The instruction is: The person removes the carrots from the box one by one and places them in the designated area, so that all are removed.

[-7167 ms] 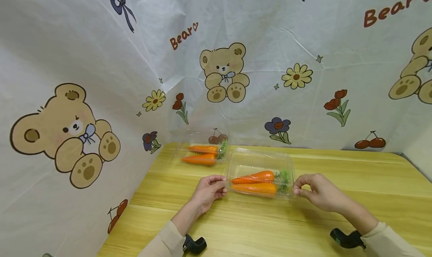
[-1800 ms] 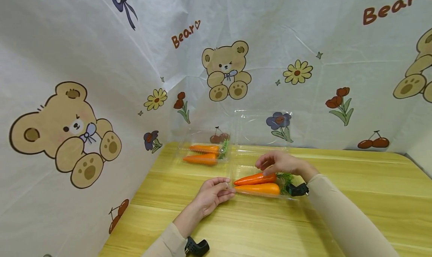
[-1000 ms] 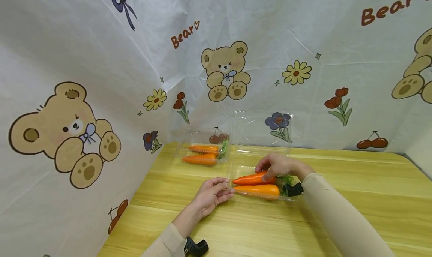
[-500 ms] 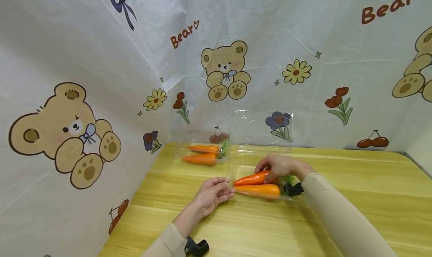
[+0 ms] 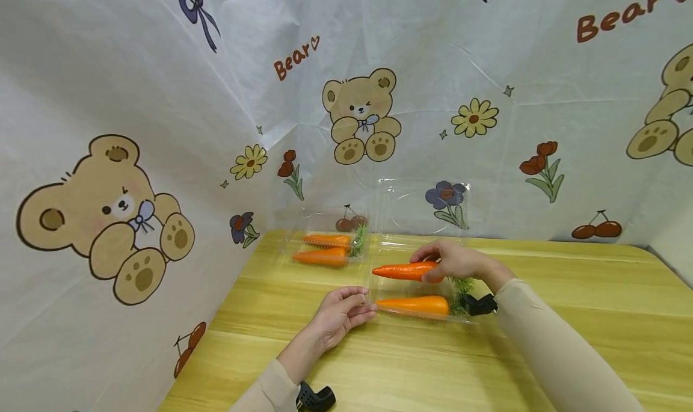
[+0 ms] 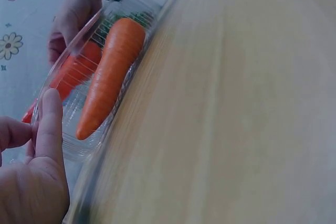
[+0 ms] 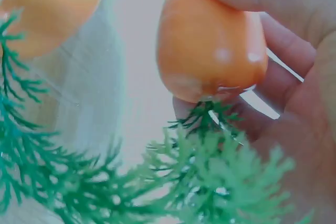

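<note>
A clear plastic clamshell box (image 5: 390, 289) lies on the wooden table, its lid (image 5: 408, 210) raised against the cloth behind. My left hand (image 5: 338, 316) pinches the box's left rim between thumb and fingers, as the left wrist view shows up close. With thumb and fingers round its thick end, my right hand (image 5: 460, 263) holds an orange-red carrot (image 5: 399, 272) over the back of the box. Green fronds (image 7: 215, 166) trail from that carrot in the right wrist view. A second, lighter orange carrot (image 6: 115, 74) lies along the front of the box, its leaves at the right end.
Behind and to the left, a second clear box (image 5: 292, 243) holds two carrots (image 5: 322, 256). A white cloth (image 5: 411, 57) printed with bears and flowers hangs round the table's back and left side. Black wrist-camera mounts (image 5: 316, 397) sit at both sleeves.
The box lid, closed at first, now stands raised. My right hand has moved from the box's right edge onto the back carrot and lifted it. My left hand stays at the left rim.
</note>
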`<act>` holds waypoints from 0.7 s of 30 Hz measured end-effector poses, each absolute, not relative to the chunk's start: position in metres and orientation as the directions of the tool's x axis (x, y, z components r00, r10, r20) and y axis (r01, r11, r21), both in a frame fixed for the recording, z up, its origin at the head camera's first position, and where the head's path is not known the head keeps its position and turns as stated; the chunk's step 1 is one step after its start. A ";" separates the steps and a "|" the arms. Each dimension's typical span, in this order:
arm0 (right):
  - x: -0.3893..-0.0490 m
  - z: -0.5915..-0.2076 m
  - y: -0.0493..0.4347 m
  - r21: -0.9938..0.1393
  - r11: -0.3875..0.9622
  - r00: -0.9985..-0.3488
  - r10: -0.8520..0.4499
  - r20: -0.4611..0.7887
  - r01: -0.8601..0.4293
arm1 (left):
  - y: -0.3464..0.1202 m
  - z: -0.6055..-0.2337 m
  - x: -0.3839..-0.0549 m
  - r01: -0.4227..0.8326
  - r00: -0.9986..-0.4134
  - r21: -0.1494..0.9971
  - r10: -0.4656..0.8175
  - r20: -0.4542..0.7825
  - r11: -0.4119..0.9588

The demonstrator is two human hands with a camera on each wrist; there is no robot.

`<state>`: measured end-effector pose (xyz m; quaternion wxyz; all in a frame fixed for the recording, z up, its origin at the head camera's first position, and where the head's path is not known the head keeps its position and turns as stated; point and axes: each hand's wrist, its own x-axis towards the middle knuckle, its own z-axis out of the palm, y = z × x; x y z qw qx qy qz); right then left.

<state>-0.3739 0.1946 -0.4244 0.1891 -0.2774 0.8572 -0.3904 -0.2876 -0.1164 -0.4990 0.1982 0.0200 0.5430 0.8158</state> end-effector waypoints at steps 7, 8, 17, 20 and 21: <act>-0.364 -0.415 0.203 -0.814 0.494 -0.832 -0.555 -0.023 -0.307 | -0.117 -0.499 -0.287 -0.305 -0.920 0.892 0.346 -0.184 -0.335; -0.363 -0.413 0.204 -0.823 0.485 -0.843 -0.538 -0.013 -0.297 | -0.117 -0.499 -0.287 -0.305 -0.919 0.891 0.347 -0.184 -0.336; -0.348 -0.406 0.224 -0.841 0.459 -0.899 -0.431 0.070 -0.286 | -0.116 -0.498 -0.286 -0.297 -0.922 0.892 0.346 -0.175 -0.340; -0.342 -0.406 0.233 -0.851 0.449 -0.917 -0.387 0.091 -0.274 | -0.115 -0.498 -0.286 -0.295 -0.922 0.893 0.346 -0.174 -0.338; -0.339 -0.406 0.236 -0.855 0.446 -0.924 -0.370 0.092 -0.264 | -0.115 -0.499 -0.286 -0.295 -0.922 0.894 0.346 -0.174 -0.338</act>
